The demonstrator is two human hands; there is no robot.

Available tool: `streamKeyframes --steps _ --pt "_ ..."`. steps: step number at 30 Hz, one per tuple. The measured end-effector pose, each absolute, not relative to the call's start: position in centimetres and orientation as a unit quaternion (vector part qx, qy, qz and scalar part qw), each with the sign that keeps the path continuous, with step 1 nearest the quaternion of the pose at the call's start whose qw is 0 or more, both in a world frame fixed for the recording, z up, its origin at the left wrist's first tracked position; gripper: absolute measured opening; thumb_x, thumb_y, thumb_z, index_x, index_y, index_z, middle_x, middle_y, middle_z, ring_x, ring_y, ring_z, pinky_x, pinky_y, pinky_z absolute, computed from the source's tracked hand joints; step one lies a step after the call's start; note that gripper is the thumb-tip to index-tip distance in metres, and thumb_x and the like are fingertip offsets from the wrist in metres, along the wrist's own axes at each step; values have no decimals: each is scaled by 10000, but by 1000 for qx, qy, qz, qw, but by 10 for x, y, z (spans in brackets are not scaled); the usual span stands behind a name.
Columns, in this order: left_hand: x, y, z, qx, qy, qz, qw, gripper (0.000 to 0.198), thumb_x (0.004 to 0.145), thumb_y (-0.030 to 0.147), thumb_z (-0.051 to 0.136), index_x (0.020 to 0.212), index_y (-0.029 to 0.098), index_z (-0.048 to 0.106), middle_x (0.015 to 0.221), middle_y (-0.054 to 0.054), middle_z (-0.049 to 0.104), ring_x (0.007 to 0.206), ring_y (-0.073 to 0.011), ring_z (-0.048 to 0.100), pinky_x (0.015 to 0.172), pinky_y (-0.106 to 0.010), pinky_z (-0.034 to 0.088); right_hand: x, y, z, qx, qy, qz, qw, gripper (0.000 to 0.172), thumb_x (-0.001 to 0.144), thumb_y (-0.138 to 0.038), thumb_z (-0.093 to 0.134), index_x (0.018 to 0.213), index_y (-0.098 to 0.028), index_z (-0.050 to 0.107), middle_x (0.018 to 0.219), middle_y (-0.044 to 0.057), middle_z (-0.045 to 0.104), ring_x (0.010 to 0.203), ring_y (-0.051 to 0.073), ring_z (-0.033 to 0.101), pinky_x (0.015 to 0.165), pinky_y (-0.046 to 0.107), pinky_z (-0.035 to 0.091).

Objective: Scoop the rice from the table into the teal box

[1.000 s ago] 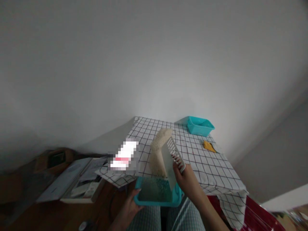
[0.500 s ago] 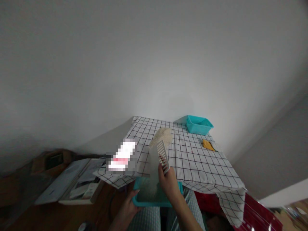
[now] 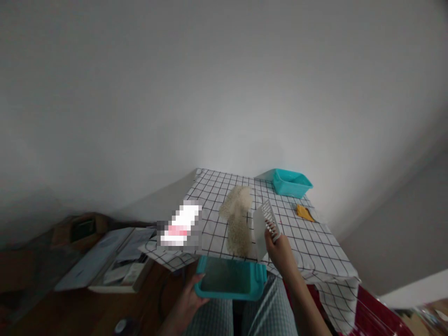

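Observation:
My left hand point(image 3: 187, 303) grips the corner of a shallow teal plastic tray point(image 3: 229, 295), which is held at the near edge of the checked cloth point(image 3: 301, 242). My right hand point(image 3: 280, 254) is shut on a white plastic slotted scraper point(image 3: 262, 231) with a comb-like edge, held upright to the right of the grains. A curved heap of pale rice-like grains point(image 3: 238, 219) lies on the cloth, running down towards the tray. The scraper stands close beside the heap, and I cannot tell if they touch.
A small teal tub point(image 3: 291, 183) stands at the cloth's far edge, and a yellow scrap point(image 3: 304, 213) lies near it. A pixelated patch point(image 3: 180, 226) covers something at the cloth's left. Papers point(image 3: 105, 261) lie on the wooden surface to the left. A white wall rises behind.
My right hand and the scraper have moved right, away from the tray and grains. The scraper's flat face has turned. The grain heap now shows unhidden down to the tray's rim.

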State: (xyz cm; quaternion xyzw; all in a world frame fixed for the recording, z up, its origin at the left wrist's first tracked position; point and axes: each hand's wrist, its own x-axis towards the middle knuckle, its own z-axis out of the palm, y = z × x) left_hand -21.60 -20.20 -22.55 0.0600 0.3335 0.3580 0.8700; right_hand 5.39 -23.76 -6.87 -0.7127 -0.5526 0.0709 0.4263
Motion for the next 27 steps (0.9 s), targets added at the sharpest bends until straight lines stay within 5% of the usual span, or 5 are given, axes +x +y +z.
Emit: streamKeyframes --steps 8,13,23,27 --pt "-218 -200 -224 32 338 353 872 730 956 255 507 1562 38 161 1093 -156 728 1035 -273 694 1032 -434 474 16 -243 -78 -704 -593 100 377 381 975 -368 343 672 -210 513 523 8 477 480 155 478 496 284 227" --pt "-222 -199 -224 27 348 337 875 839 949 270 524 1564 54 -6 899 -87 764 900 -263 726 974 -410 505 3 -249 -63 -678 -605 128 397 379 975 -372 359 647 -219 473 502 -17 414 457 136 413 480 274 217" --pt "-220 -206 -207 59 362 348 863 830 964 276 509 1563 34 -12 950 -92 762 862 -248 730 973 -372 503 -37 -233 -75 -621 -612 157 464 344 982 -332 376 753 -182 584 580 -7 507 504 130 438 493 258 255" --pt "-220 -206 -208 25 357 342 869 786 962 286 503 1571 38 70 1001 -109 755 994 -261 708 976 -370 500 -25 -232 -88 -641 -590 157 465 372 973 -370 382 730 -187 596 533 -18 479 474 141 449 470 260 276"
